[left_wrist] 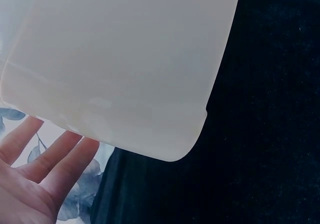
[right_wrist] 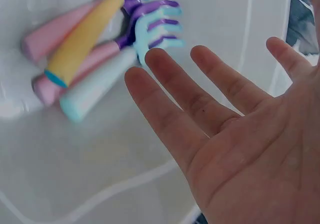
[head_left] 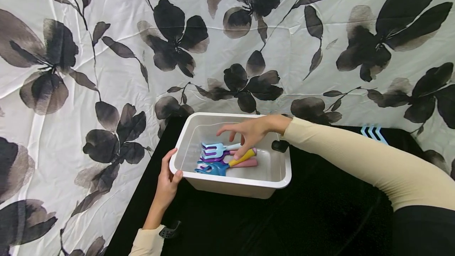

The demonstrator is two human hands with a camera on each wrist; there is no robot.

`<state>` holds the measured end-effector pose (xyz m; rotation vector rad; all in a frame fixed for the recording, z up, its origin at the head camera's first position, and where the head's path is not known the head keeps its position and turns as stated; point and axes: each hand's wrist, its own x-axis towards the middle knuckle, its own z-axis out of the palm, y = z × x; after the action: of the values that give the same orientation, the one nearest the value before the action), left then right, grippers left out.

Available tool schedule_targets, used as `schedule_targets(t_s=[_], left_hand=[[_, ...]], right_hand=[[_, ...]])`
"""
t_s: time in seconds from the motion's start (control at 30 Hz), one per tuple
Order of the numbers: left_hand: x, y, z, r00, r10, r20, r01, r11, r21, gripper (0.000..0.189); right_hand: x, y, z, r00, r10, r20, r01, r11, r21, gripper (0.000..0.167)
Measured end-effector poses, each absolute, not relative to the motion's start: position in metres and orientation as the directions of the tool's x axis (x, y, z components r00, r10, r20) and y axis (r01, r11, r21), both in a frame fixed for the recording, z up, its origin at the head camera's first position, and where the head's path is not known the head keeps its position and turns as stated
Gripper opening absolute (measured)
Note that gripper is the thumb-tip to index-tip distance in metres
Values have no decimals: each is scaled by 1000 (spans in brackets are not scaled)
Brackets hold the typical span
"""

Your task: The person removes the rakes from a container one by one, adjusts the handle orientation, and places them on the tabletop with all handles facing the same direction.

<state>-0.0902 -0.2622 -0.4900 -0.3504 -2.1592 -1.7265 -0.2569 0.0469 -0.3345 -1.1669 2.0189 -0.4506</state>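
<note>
A whitish plastic tub [head_left: 231,183] stands on the black cloth. My left hand [head_left: 168,179] grips its front left corner, thumb on the rim and fingers along the left side; in the left wrist view the fingers [left_wrist: 75,166] reach up to the tub's edge. Inside lie several small hand tools: a light-blue fork [head_left: 215,150], purple-headed forks with pink handles [right_wrist: 65,26], and a blue-headed tool with a yellow handle [right_wrist: 85,38] on top. Above them hovers my right hand [head_left: 252,131], fingers spread and holding nothing; the fingertips overlap the light-blue fork in the right wrist view.
Black cloth [head_left: 320,208] covers the surface around the tub. Behind and to the left hangs a white sheet with dark flowers [head_left: 291,50]. Light-blue slanted prongs [head_left: 375,133] show at the back right, beyond the right sleeve [head_left: 337,157].
</note>
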Motion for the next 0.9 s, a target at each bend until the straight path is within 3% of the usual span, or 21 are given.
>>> schedule_targets(t_s=[0.47, 0.6, 0.9], left_hand=[[-93, -268, -494, -900, -11, 436, 424, 209, 881, 69], [-92, -268, -493, -897, -14, 441, 427, 228, 875, 69], [-89, -269, -495, -902, -14, 432, 415, 249, 875, 68]], right_hand=[[-248, 12, -380, -225, -764, -605, -589, 601, -540, 78], [-245, 5, -390, -178, -724, -666, -604, 615, -507, 75], [-237, -10, -410, -64, -617, -784, -494, 703, -512, 65]])
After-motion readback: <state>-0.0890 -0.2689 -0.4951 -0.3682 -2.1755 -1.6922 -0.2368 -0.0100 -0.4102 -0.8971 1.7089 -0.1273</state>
